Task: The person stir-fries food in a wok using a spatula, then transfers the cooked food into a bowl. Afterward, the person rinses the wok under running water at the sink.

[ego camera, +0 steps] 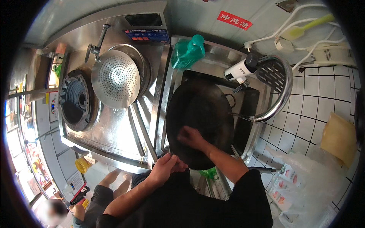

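A large dark wok (205, 114) lies over the sink (253, 128), with a loop handle on its far right rim. My left hand (168, 166) is closed at the wok's near left rim; what exactly its fingers grip there is partly hidden. Inside the wok, my right hand (189, 136) is curled and blurred against the dark surface, and whether it holds something cannot be made out. The curved chrome faucet (281, 105) reaches over the wok's right side from a white tap unit (239, 69).
Left of the sink stand a steel perforated strainer (116, 79), its long handle pointing towards me, and a wok burner (75, 99). A green pump bottle (188, 52) is behind the wok. Plastic bags (308, 182) lie at right. Another person (99, 196) is at lower left.
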Available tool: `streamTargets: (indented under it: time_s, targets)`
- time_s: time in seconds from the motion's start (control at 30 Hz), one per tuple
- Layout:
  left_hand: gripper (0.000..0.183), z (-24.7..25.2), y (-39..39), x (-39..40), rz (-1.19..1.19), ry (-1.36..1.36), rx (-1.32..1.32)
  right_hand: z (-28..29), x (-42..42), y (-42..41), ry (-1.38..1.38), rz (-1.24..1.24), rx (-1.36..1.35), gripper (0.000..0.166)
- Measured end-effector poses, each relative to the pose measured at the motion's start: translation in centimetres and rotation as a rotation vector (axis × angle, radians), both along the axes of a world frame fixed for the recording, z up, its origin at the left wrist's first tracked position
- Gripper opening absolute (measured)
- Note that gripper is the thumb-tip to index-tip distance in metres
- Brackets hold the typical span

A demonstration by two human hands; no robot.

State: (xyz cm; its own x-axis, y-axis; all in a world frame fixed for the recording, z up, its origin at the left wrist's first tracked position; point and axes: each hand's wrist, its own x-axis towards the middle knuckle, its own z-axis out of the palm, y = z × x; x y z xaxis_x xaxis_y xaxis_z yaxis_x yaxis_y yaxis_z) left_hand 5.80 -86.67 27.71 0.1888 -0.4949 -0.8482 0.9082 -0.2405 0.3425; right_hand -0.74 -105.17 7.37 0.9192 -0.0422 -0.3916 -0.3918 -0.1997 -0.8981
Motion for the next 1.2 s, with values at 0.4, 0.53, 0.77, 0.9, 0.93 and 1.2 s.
streamTargets:
  time_s: [0.4, 0.53, 0.77, 0.9, 0.93, 1.2]
  targets:
    - [0.029, 1.0, -1.1, 1.0, -0.074, -0.023, -0.007, -10.7, 3.0, -12.8, -0.037, -0.224, -1.331, 0.026]
    - [0.031, 0.4, -1.2, 0.7, -0.097, -0.022, -0.019, -11.6, -4.3, -9.8, 0.139, 0.126, -1.03, 0.035]
    - [0.028, 0.6, -1.5, 1.0, -0.043, 0.032, 0.018, -2.2, 1.2, 1.4, -0.078, -0.018, 0.075, 0.019]
    - [0.027, 0.3, -1.3, 0.8, -0.039, 0.045, 0.009, -2.4, 12.4, 0.3, -0.553, -0.493, -0.241, 0.02]
    - [0.028, 0.1, -1.1, 0.7, -0.046, 0.041, 0.01, -2.6, 14.6, -1.5, -0.539, -0.609, -0.313, 0.019]
    - [0.033, 1.3, -1.5, 1.4, -0.146, 0.0, 0.056, -12.2, 12.1, -14.0, 0.084, -1.138, -1.122, 0.02]
